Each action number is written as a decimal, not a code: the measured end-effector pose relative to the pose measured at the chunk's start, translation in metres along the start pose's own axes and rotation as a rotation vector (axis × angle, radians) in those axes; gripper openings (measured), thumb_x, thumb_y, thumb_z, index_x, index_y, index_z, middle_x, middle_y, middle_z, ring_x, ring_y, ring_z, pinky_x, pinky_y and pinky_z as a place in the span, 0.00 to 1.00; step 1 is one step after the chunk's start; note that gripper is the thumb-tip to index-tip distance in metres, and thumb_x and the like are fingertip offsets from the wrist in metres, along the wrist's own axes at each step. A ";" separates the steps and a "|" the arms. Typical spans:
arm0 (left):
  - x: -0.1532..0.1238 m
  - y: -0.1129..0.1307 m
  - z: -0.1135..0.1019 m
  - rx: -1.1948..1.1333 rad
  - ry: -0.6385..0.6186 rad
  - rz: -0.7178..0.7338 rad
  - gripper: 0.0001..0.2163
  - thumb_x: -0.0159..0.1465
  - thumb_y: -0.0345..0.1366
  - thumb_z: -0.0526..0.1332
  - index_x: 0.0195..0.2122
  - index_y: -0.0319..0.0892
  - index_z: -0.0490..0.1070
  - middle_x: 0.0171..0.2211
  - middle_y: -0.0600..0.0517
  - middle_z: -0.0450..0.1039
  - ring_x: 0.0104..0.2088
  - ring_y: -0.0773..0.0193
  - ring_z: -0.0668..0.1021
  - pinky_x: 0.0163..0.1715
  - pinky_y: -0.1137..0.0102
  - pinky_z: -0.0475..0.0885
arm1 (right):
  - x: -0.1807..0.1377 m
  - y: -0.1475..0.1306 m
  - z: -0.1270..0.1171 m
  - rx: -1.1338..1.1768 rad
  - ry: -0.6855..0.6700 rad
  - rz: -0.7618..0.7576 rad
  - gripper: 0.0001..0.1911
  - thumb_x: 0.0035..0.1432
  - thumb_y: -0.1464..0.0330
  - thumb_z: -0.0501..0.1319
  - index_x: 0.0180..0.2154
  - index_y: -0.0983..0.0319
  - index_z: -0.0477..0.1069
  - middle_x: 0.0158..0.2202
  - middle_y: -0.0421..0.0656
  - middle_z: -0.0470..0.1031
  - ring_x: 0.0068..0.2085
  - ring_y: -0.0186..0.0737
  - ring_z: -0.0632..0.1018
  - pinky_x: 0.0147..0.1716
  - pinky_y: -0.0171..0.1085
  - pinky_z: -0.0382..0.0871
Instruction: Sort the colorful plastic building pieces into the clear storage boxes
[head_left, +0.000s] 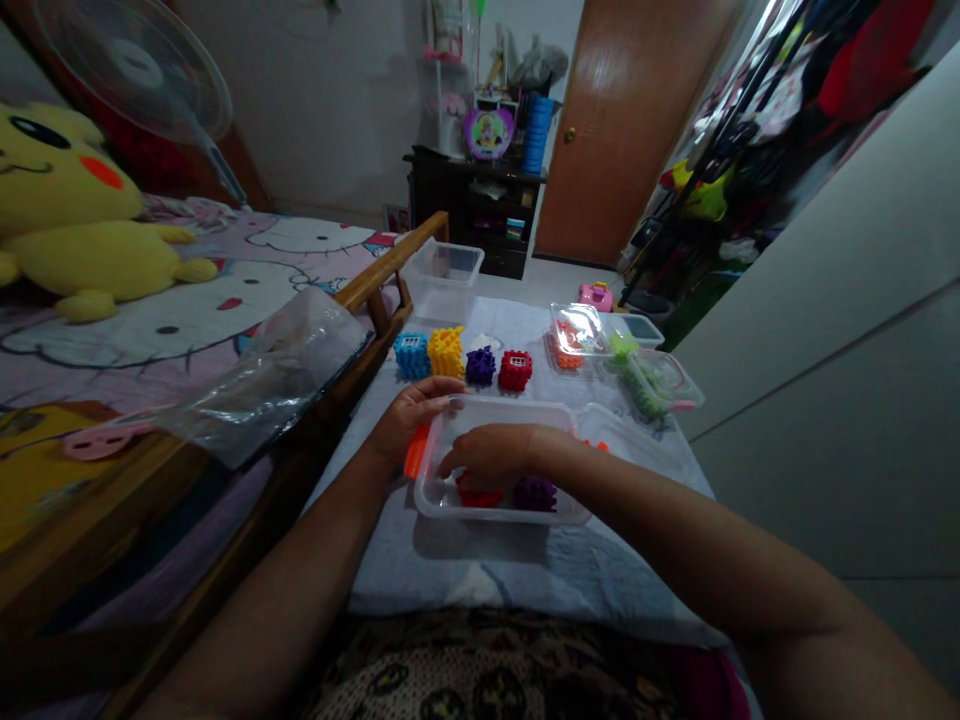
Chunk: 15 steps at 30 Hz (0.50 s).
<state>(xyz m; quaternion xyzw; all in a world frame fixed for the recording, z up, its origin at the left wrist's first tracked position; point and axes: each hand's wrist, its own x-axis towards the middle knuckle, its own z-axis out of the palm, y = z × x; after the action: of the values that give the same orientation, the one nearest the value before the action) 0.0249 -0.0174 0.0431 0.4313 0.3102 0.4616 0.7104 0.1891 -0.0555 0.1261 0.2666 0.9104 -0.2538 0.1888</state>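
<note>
A clear plastic tray (450,505) lies on a low white table (517,570) in front of me. My right hand (491,455) reaches down into it with curled fingers, over a red toy piece (480,495) and next to a purple piece (534,492). My left hand (409,410) rests on the tray's far left corner, beside an orange piece (415,452). Behind the tray stand blue (412,355), yellow (446,351), purple (481,365) and red (515,370) block cubes in a row.
Clear boxes of orange (574,335) and green (652,385) pieces sit at the table's right, an empty clear tub (444,275) at the back. A bed with a wooden rail (390,265), a plastic bag (277,375) and a yellow plush toy (82,215) lies left. A grey wall is right.
</note>
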 end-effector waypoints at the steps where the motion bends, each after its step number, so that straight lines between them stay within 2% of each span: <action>1: 0.000 0.000 0.000 -0.007 0.002 -0.007 0.15 0.50 0.35 0.72 0.40 0.40 0.79 0.39 0.49 0.81 0.35 0.64 0.80 0.38 0.72 0.73 | 0.002 -0.001 0.001 -0.008 -0.020 -0.003 0.18 0.61 0.73 0.57 0.51 0.60 0.75 0.44 0.45 0.80 0.39 0.38 0.77 0.39 0.37 0.65; 6: -0.001 0.001 0.002 -0.024 -0.003 -0.018 0.15 0.51 0.34 0.71 0.40 0.40 0.79 0.41 0.48 0.81 0.34 0.64 0.80 0.37 0.71 0.73 | 0.002 -0.002 0.007 -0.105 -0.038 -0.008 0.12 0.59 0.73 0.58 0.42 0.63 0.79 0.37 0.46 0.81 0.33 0.38 0.75 0.33 0.38 0.63; 12: -0.001 0.002 0.003 0.001 0.008 -0.012 0.15 0.50 0.36 0.72 0.39 0.41 0.79 0.37 0.50 0.81 0.33 0.64 0.80 0.37 0.71 0.72 | -0.003 -0.006 0.007 -0.111 -0.022 0.072 0.12 0.58 0.71 0.59 0.42 0.63 0.79 0.35 0.47 0.80 0.33 0.40 0.76 0.32 0.38 0.62; 15: -0.002 0.002 0.003 0.003 -0.001 -0.012 0.15 0.51 0.36 0.71 0.40 0.41 0.79 0.37 0.50 0.81 0.34 0.63 0.80 0.38 0.70 0.73 | -0.015 -0.003 -0.008 -0.042 0.087 0.078 0.13 0.58 0.72 0.61 0.45 0.62 0.78 0.38 0.47 0.80 0.36 0.39 0.76 0.34 0.37 0.63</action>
<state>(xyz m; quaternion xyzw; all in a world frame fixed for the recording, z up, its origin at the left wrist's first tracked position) 0.0255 -0.0201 0.0465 0.4306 0.3130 0.4566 0.7128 0.1978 -0.0592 0.1404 0.3086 0.9118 -0.2153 0.1643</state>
